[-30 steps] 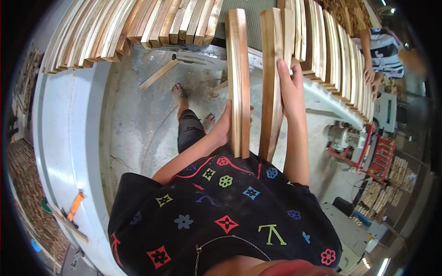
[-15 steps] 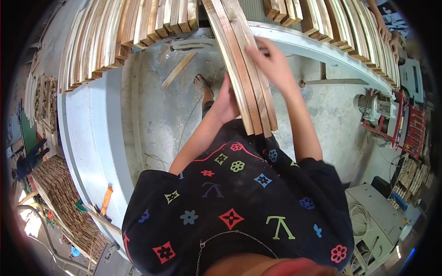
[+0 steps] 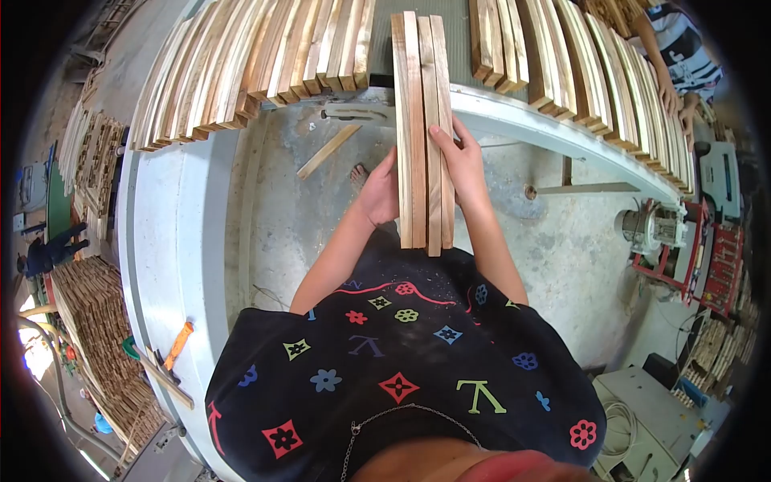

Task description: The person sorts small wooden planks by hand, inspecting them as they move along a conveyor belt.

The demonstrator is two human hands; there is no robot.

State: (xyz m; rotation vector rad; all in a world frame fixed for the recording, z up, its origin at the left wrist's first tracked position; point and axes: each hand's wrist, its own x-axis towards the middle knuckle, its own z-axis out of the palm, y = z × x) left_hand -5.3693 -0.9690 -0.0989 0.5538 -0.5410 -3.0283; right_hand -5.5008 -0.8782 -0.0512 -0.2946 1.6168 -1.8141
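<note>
Several long wooden strips (image 3: 422, 161) stand side by side in a bundle in front of my body, their near ends slightly uneven. My left hand (image 3: 381, 191) grips the bundle from the left side, its fingers partly hidden behind the wood. On the right side my right hand (image 3: 463, 165) is closed around the same bundle, with the thumb on top of the strips. The far ends reach over the ribbed table surface (image 3: 444, 40), between a long row of strips (image 3: 305, 48) to the left and another row (image 3: 578, 72) to the right.
A pale metal frame edge (image 3: 554, 120) runs under the rows. At the left lies a metal beam (image 3: 173, 241) with an orange-handled tool (image 3: 178, 345) on it. A motor (image 3: 645, 231) stands at the right. Another person's arm (image 3: 658, 64) rests by the right row.
The bundle has swung from a slant to nearly straight, and its far ends have come nearer to me. My right hand, earlier with fingers lifted at the side, now holds the strips.
</note>
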